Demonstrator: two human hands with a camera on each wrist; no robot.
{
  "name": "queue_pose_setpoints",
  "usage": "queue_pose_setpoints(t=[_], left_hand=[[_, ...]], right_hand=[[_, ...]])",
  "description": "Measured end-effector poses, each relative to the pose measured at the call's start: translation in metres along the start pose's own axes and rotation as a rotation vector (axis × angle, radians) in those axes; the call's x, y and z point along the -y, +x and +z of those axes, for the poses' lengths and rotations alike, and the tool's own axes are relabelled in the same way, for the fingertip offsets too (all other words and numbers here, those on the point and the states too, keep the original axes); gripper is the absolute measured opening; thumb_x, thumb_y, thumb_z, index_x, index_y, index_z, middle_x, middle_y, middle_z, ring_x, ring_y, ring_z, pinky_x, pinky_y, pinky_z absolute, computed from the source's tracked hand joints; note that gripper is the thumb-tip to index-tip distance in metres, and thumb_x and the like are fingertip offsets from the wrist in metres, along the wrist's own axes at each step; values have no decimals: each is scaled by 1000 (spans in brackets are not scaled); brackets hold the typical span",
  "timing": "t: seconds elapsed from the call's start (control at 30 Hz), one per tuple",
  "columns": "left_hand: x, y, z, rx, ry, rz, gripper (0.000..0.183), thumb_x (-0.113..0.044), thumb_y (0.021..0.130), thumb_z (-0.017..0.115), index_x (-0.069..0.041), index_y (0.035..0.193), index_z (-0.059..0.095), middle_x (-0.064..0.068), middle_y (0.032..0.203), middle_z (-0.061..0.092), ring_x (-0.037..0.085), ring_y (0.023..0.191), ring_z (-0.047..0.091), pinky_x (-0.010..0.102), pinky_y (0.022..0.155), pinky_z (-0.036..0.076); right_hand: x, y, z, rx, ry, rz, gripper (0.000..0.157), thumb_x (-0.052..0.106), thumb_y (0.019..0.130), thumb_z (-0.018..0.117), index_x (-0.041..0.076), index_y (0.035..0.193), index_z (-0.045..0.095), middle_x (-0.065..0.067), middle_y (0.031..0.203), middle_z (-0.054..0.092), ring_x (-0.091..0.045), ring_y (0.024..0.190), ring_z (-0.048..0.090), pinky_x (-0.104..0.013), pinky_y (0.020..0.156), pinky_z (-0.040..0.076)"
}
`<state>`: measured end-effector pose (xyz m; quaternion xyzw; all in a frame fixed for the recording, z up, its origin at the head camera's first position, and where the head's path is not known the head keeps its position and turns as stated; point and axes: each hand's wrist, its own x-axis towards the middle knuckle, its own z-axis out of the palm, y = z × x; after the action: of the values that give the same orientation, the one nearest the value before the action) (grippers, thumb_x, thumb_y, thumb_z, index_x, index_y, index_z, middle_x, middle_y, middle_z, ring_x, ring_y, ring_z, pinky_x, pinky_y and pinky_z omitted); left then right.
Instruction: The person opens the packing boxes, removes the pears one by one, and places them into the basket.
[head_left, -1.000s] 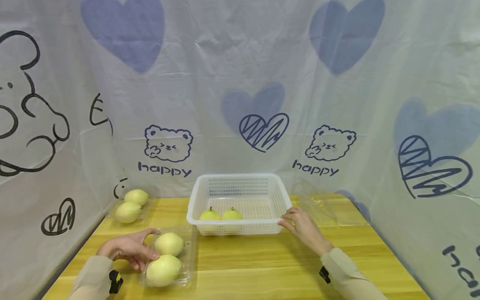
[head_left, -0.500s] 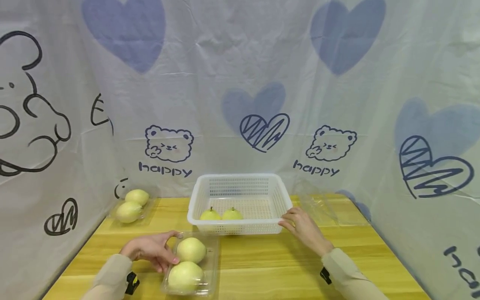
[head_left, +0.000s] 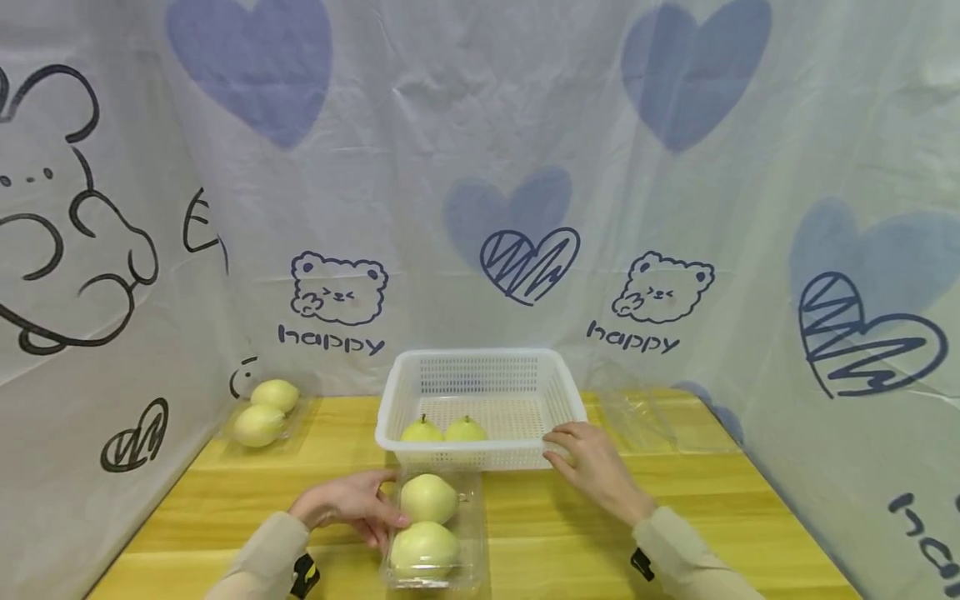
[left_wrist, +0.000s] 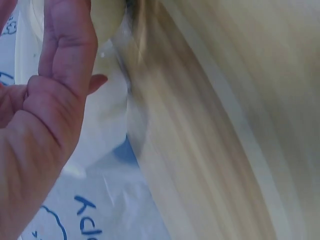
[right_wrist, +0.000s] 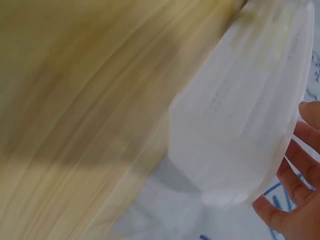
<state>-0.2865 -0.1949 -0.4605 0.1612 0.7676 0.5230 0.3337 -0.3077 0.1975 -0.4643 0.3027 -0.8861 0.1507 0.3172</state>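
A clear plastic fruit box [head_left: 471,533] with two pale yellow pears [head_left: 428,498] in it is at the front middle in the head view. My left hand [head_left: 356,506] grips the box by its left side, with some fingers hidden below. Just behind stands a white perforated plastic basket [head_left: 480,446], where two pears [head_left: 422,430] with stems lie at the front left. At the basket's front right, my right hand [head_left: 596,467] has its fingertips right at the rim. In the right wrist view those fingers [right_wrist: 292,185] spread along the basket's edge.
Another clear box with two pears [head_left: 258,425] sits at the back left of the wooden table [head_left: 570,550]. Clear plastic packaging [head_left: 645,417] lies at the back right. Printed white curtains [head_left: 480,183] enclose the table at the back and sides.
My left hand has moved right with the box of pears, which now stands in front of the basket. My right hand has shifted slightly left along the rim.
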Motion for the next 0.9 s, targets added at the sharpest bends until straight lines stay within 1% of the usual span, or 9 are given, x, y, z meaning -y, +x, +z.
queue_pose_setpoints(t=[0.17,0.23,0.33,0.43,0.53,0.63,0.73,0.8,0.9], left_hand=[[-6,14,10,3,-6,38,92,-23,87,74,5,150,14,18,85,72,17,60,69,28,54,57],[-8,17,15,-4,0,49,86,-24,88,74,5,148,20,18,84,72,17,60,69,29,55,57],[-10,21,21,-17,13,63,79,-26,88,73,6,145,27,17,82,72,17,59,69,30,55,57],[-12,24,26,-27,13,65,83,-28,89,72,8,146,23,16,81,72,17,58,68,31,56,57],[-12,26,31,-33,1,72,88,-29,90,71,11,148,17,16,81,71,17,58,68,31,57,58],[-11,28,35,-40,-17,86,85,-27,91,70,12,147,19,15,81,72,16,58,68,30,56,57],[-10,29,39,-46,-35,97,79,-26,92,69,11,144,24,14,78,72,17,58,68,29,55,57],[-9,29,41,-60,-22,107,81,-27,92,69,11,146,23,15,77,72,19,58,68,32,56,57],[-8,26,43,-104,50,128,86,-33,92,69,10,149,22,14,77,71,24,61,69,39,59,58]], right_hand=[[18,2,1,-18,-3,-112,20,22,81,80,15,99,74,-2,106,70,-19,100,63,-42,90,52],[27,1,2,-2,2,-148,19,24,82,79,16,99,74,0,105,69,-18,100,62,-42,90,51],[41,-2,3,52,31,-197,22,29,83,78,16,101,74,1,106,68,-16,101,61,-40,90,52],[54,-5,4,130,86,-230,31,37,85,75,15,106,73,0,111,67,-16,104,61,-36,89,53],[66,-7,6,210,134,-239,41,48,86,70,15,111,71,-2,117,65,-16,108,60,-35,91,53],[75,-8,7,275,148,-241,52,60,87,63,17,115,69,-3,123,62,-17,111,60,-35,90,54],[83,-8,7,330,121,-237,64,71,85,55,20,121,65,-4,128,59,-18,115,58,-38,92,53],[89,-8,6,367,92,-224,73,77,82,52,20,128,62,-4,132,58,-19,120,55,-42,96,50],[96,-7,5,421,41,-200,86,83,78,48,19,134,56,-5,138,54,-21,127,50,-47,99,47]])
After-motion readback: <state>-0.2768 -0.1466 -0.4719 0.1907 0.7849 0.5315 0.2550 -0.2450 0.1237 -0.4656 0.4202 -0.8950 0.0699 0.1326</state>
